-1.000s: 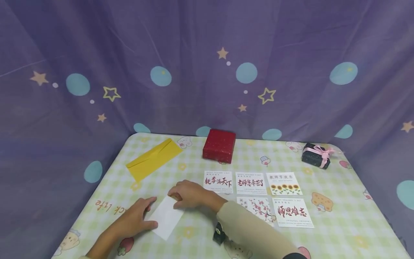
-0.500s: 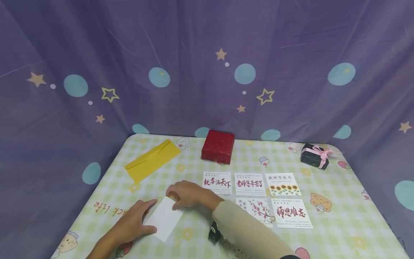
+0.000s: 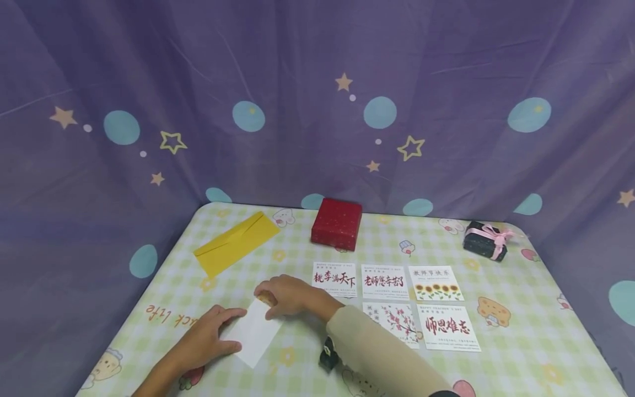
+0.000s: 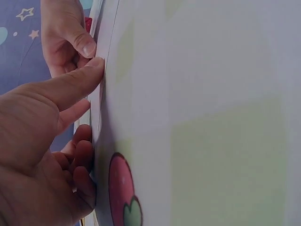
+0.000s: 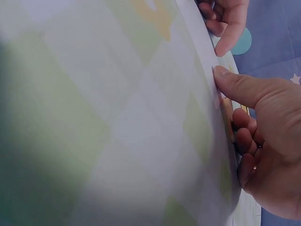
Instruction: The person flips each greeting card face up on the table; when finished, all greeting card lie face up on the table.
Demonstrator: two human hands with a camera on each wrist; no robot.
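Note:
A blank white card (image 3: 257,331) lies slanted on the tablecloth between both hands. The left hand (image 3: 210,339) rests at its left side, thumb and index finger spread over its edge. In the left wrist view the left thumb (image 4: 77,84) touches the card's edge. At the upper end, the curled fingers and thumb of the right hand (image 3: 283,298) pinch the card. A small orange-brown patch (image 3: 268,298) shows within that hand's grasp; what it belongs to is unclear. In the right wrist view the right thumb (image 5: 233,84) lies along the card's edge.
A yellow envelope (image 3: 235,242) lies at the back left, with a red box (image 3: 336,223) beyond the hands. To the right lie several printed cards (image 3: 384,281) in two rows. A dark gift box with pink ribbon (image 3: 485,241) stands at the back right.
Both hands stay at the card with only slight shifts. The left index finger has edged further over the card, and more of the orange-brown patch shows by the right hand.

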